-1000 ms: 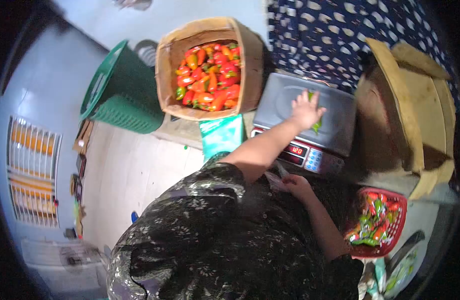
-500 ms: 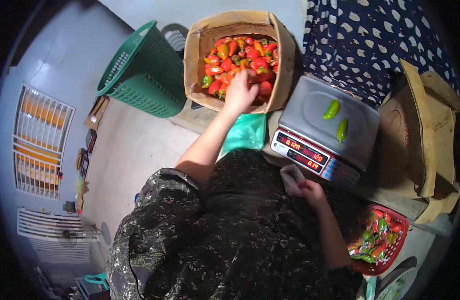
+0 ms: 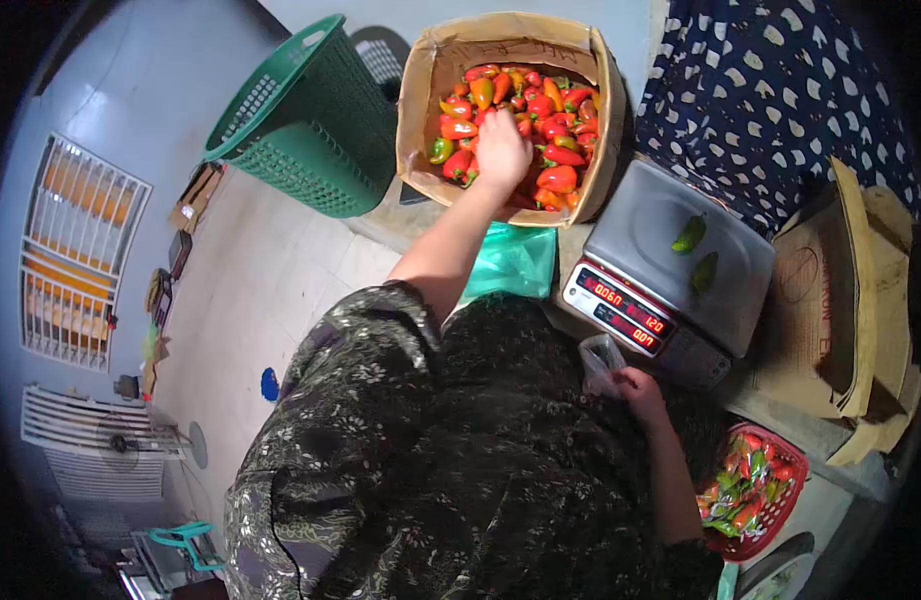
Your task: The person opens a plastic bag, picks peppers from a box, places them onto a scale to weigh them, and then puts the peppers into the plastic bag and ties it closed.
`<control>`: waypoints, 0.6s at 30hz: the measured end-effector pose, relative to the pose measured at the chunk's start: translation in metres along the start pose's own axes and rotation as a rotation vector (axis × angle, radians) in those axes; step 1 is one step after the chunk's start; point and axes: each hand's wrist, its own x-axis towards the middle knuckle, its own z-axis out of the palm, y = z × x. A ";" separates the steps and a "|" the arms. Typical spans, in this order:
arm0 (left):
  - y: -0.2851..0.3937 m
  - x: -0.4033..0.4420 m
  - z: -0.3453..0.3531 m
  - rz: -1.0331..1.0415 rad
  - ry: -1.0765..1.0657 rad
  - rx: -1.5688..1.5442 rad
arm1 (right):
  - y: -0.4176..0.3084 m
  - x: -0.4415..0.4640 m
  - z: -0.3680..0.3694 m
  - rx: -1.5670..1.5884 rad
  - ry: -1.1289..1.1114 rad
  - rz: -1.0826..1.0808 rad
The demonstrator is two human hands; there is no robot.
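Reaching into the cardboard box [image 3: 608, 130] with the left hand [image 3: 504, 150], fingers among red and orange peppers [image 3: 558, 180]; cannot tell whether one is gripped. Right hand [image 3: 638, 392] pinches a clear plastic bag [image 3: 600, 362]. Any lift calls for clearing the rim. Two green peppers [image 3: 688, 234] on the digital scale [image 3: 620, 225]. Grey slab [image 3: 385, 222] beneath; tiled floor [image 3: 260, 250], barred window [image 3: 70, 300] beyond.

Got a box [image 3: 414, 110] of peppers [image 3: 557, 180] far middle, bin [image 3: 320, 160] just left, scale [image 3: 630, 225] right with two peppers [image 3: 689, 234] on top, carton [image 3: 805, 300] farther right, basket [image 3: 786, 503] near right.
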 end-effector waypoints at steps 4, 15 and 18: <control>0.016 0.000 0.027 0.213 -0.081 0.257 | 0.022 0.005 0.004 0.049 0.009 -0.030; -0.013 0.005 0.017 0.027 -0.445 0.044 | 0.021 0.001 0.003 0.203 -0.009 -0.058; -0.012 0.015 0.008 -0.043 -0.509 0.143 | 0.011 0.000 0.002 0.190 -0.038 -0.049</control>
